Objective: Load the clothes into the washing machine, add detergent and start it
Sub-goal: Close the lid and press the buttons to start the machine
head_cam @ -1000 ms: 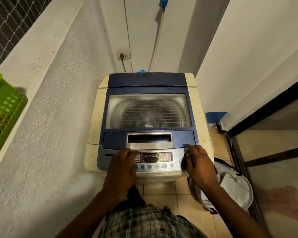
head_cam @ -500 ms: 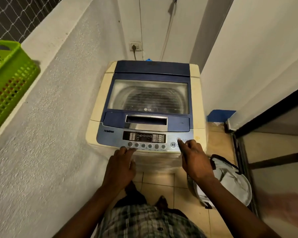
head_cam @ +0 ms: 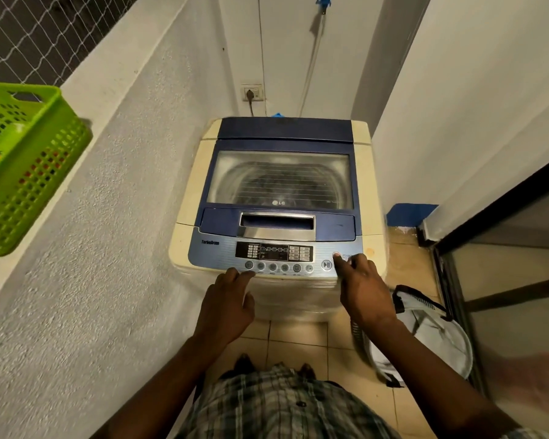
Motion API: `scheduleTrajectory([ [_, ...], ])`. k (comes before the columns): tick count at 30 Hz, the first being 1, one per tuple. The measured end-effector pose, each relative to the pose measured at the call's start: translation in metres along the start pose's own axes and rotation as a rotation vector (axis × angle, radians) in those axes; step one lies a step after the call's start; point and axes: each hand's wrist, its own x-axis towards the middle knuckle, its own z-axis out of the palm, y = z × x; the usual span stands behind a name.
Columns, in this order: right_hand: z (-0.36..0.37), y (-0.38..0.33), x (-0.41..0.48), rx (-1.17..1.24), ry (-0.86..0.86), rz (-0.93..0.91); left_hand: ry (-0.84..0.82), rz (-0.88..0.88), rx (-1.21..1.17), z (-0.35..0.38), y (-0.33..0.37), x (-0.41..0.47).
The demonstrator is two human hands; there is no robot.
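Note:
A cream and blue top-loading washing machine (head_cam: pixel 187 198) stands ahead with its glass lid (head_cam: pixel 281 179) down; dark laundry shows dimly through it. Its control panel (head_cam: pixel 273 253) faces me with a row of round buttons and a start/pause button (head_cam: pixel 326 264). My right hand (head_cam: pixel 363 286) points one finger onto the panel's right end, just right of the start/pause button. My left hand (head_cam: pixel 227 304) rests its fingertips on the panel's front edge below the leftmost buttons and holds nothing.
A green plastic basket (head_cam: pixel 23 172) sits on the ledge of the rough wall at left. A white laundry bag (head_cam: pixel 431 331) lies on the tiled floor at right, beside a dark-framed sliding door (head_cam: pixel 501 280). A wall socket (head_cam: pixel 252 93) is behind the machine.
The view has pulled back from the machine. My left hand slid off the buttons to the panel's front edge. My right hand moved from flat on the panel to one finger pointing at its right end.

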Motion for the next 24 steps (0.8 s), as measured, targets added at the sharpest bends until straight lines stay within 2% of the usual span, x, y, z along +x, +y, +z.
scheduleTrajectory([
  [9,-0.01,-0.011,-0.016,0.045,-0.096,0.016,-0.052,0.017,0.01,-0.002,-0.007,0.004],
  [24,0.006,-0.025,-0.065,0.148,-0.106,0.025,-0.19,0.041,0.104,0.0,-0.011,0.009],
])
